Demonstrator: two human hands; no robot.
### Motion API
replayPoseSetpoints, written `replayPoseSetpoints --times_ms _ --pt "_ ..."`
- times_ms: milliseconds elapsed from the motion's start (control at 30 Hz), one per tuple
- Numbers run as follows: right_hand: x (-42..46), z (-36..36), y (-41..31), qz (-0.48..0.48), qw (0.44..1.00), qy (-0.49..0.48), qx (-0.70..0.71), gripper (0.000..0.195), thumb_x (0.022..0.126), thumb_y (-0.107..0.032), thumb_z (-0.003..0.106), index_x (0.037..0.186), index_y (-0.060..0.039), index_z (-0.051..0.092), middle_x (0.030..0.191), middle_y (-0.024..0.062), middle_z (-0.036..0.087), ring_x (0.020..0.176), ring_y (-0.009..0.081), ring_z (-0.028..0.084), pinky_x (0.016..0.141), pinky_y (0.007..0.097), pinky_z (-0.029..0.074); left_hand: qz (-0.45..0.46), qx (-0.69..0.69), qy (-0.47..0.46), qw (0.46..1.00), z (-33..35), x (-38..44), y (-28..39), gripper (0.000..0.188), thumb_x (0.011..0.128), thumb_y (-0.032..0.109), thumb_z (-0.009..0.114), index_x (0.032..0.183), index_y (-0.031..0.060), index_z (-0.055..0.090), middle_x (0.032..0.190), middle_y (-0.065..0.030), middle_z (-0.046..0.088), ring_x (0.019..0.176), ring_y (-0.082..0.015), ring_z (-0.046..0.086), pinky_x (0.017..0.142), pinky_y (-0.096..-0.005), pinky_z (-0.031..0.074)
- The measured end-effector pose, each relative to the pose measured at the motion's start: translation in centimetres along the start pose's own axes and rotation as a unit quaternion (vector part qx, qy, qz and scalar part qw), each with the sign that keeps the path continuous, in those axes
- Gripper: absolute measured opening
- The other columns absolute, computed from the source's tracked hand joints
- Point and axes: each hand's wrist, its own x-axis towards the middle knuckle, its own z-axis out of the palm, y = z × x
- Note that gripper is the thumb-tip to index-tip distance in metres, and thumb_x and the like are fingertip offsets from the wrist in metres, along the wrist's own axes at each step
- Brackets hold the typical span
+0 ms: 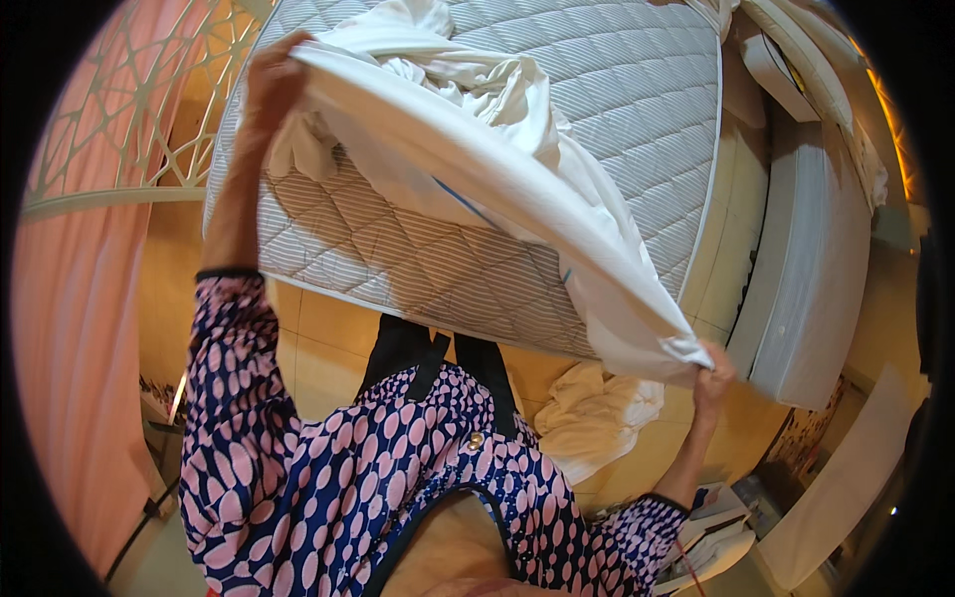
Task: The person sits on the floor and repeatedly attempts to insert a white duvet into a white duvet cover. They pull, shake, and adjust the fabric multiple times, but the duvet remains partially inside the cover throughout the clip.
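Note:
A white bed sheet [477,149] hangs stretched between my two hands over a quilted striped mattress [627,112]. My left hand [277,78], raised at the upper left and slightly blurred, grips one end of the sheet's edge. Lower at the right, beyond the mattress's near corner, my right hand [715,377] is closed on the other end. Thin blue marks show on the cloth's underside. The rest of the sheet lies bunched on the mattress behind the lifted edge, and its shadow falls on the near part of the bed.
Crumpled white cloth [597,410] lies on the tiled floor [328,328] beside my legs. To the right stands a pale upholstered bench [806,261]. A lattice screen [134,97] and a pink curtain [74,336] border the left. A white container [716,530] sits by my right elbow.

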Motion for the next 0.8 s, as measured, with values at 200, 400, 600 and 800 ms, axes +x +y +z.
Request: replayPoseSetpoints --times_ms 200,400,600,800 --pt "3.7 -2.3 5.0 -0.049 0.977 0.19 -0.081 0.024 0.06 0.006 0.038 0.078 -0.0004 0.052 0.067 0.0055 0.051 0.061 0.0139 0.048 0.057 0.0224 0.037 0.322 0.089 -0.005 0.942 -2.5 -9.9 0.8 0.016 0.061 -0.001 0.038 0.073 -0.0002 0.048 0.067 -0.015 0.049 0.059 -0.0242 0.048 0.054 -0.0288 0.039" --pt "2.3 3.9 12.4 0.069 0.963 0.047 -0.258 0.019 0.062 -0.005 0.045 0.077 -0.0097 0.055 0.071 0.0125 0.053 0.065 0.0259 0.051 0.056 0.0307 0.04 0.027 0.06 -0.32 0.945 8.9 -22.8 -0.2 0.013 0.057 -0.002 0.042 0.069 0.0016 0.048 0.065 -0.013 0.048 0.063 -0.0282 0.045 0.055 -0.0336 0.037" --pt "2.8 7.6 13.8 0.102 0.935 -0.176 -0.292 0.026 0.058 -0.009 0.052 0.084 -0.0098 0.053 0.08 0.0138 0.052 0.073 0.028 0.05 0.061 0.0335 0.039 -0.034 -0.031 -0.186 0.981 11.4 -26.5 0.3 0.009 0.058 -0.002 0.043 0.065 0.0016 0.047 0.062 -0.0131 0.047 0.065 -0.0299 0.044 0.057 -0.0341 0.036" --pt "6.4 14.7 4.4 -0.137 0.96 -0.244 -0.037 0.037 0.057 -0.017 0.058 0.09 -0.0047 0.049 0.092 0.0124 0.049 0.083 0.0261 0.046 0.07 0.0309 0.037 -0.064 -0.076 -0.177 0.979 10.0 -25.3 2.1 0.009 0.056 -0.005 0.04 0.062 -0.0003 0.045 0.063 -0.0126 0.046 0.064 -0.0268 0.044 0.057 -0.031 0.036"
